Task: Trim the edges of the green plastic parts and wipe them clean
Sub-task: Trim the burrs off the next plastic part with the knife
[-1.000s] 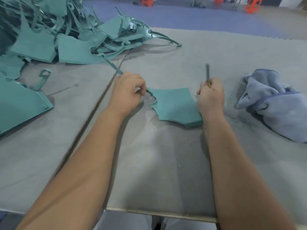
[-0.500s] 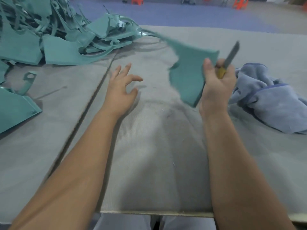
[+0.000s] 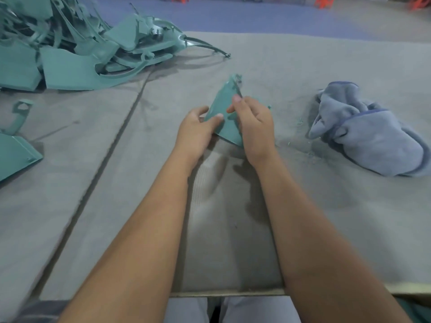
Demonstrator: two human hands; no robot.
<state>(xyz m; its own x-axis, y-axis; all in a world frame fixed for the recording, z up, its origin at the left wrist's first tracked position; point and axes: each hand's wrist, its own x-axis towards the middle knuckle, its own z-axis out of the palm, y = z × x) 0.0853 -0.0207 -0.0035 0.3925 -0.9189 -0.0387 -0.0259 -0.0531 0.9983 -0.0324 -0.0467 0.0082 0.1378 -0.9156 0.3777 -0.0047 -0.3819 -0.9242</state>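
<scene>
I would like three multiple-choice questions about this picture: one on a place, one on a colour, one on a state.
1. Where does the cloth lie?
A. right of the hands
B. on the pile of parts
C. under the held part

2. What colour is the held part?
A. orange
B. green
C. white

3. How is the held part kept?
A. flat on the table, untouched
B. gripped by both hands
C. wrapped in the cloth

Answers: 1 A, it lies on the table at the right; 2 B, same green as the pile; 3 B, left hand and right hand hold it tilted.
</scene>
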